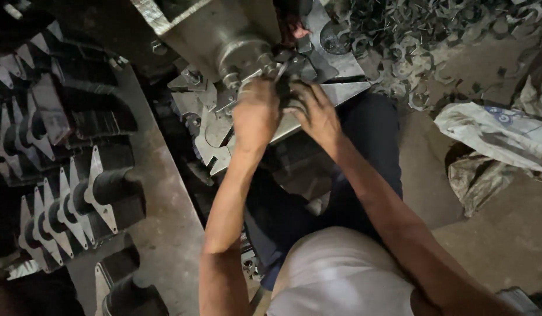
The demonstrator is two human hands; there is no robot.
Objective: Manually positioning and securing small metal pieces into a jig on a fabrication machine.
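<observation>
Steel plates [78,193], flat and pointed with round cut-outs, stand in dark rows at the far left, their lower ends lost in shadow and cut by the frame edge. Beside them runs a dusty table [165,234]. Further right, a grey machine block [224,41] with a round shaft fills the upper centre (its top is cut off).

Left hand [256,114] sits just below that shaft, fingers curled out of sight, so whether its grip is closed on anything I cannot tell. Right hand [315,111] lies touching it, fingers bent over a small dark metal piece [288,73] at the machine's face; the piece is blurred and mostly covered, and the grip looks closed on it.

Scrap cuttings [399,35] heap at upper right, and a crumpled white sack [499,134] lies on the floor beyond.
</observation>
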